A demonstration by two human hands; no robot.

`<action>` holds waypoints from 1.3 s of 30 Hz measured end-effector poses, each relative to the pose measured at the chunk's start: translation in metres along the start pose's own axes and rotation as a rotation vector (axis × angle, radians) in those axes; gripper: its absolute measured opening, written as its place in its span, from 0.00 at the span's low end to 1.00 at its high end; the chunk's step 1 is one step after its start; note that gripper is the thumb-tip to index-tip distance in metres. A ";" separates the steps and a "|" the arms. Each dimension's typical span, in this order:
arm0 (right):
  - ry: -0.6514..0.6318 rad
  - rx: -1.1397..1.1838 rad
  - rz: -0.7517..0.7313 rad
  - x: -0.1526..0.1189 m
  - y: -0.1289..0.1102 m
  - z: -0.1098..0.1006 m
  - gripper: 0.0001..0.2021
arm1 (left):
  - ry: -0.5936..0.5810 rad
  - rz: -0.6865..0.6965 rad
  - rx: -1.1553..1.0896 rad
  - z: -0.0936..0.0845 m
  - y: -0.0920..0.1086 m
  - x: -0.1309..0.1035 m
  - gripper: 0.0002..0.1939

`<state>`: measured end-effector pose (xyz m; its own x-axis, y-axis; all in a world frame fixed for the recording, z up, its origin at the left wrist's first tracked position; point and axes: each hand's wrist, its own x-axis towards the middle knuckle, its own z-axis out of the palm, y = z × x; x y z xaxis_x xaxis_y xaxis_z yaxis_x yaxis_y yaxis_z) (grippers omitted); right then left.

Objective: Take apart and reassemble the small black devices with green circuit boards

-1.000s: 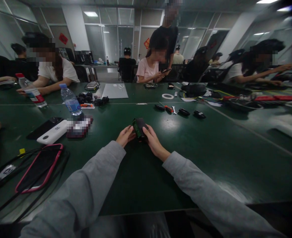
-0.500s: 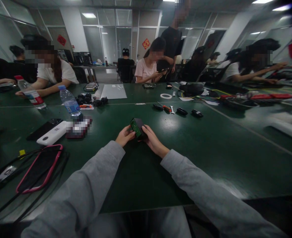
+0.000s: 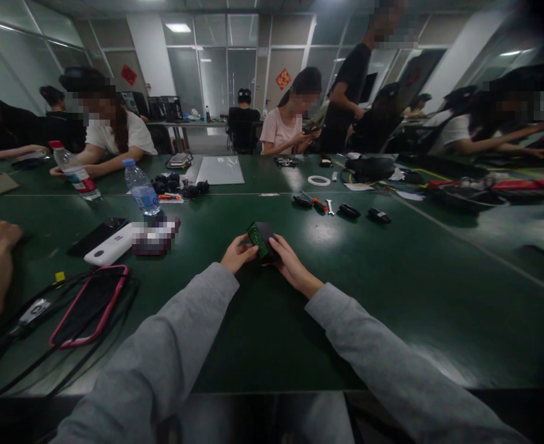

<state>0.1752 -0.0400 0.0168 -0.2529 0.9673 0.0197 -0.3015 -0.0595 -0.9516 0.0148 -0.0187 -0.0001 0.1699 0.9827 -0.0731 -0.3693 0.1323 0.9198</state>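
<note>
Our sleeves [image 3: 179,327] are grey, our table [image 3: 392,290] dark green; we see a black case [image 3: 266,234] (its circuit board [image 3: 257,240] green, speckled pale), a white power bank [image 3: 109,246] and a pink-rimmed black phone [image 3: 91,301].

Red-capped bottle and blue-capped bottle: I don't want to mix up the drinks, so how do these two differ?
The red-capped bottle has a red-and-white label; the blue-capped bottle has a bluish one. The red-capped bottle stands farther left, the blue-capped bottle closer to the middle. Both are see-through and stand on the green table.
</note>
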 end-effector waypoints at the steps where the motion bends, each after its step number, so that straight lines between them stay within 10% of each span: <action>1: -0.001 -0.004 0.000 0.000 0.000 0.000 0.22 | 0.005 -0.002 -0.004 0.000 0.000 0.000 0.29; 39: -0.039 0.093 0.101 -0.002 -0.007 -0.005 0.20 | 0.027 0.050 0.075 0.004 0.006 -0.005 0.32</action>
<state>0.1830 -0.0404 0.0221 -0.3216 0.9449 -0.0611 -0.3561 -0.1805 -0.9168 0.0156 -0.0230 0.0069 0.1277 0.9912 -0.0360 -0.3072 0.0740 0.9488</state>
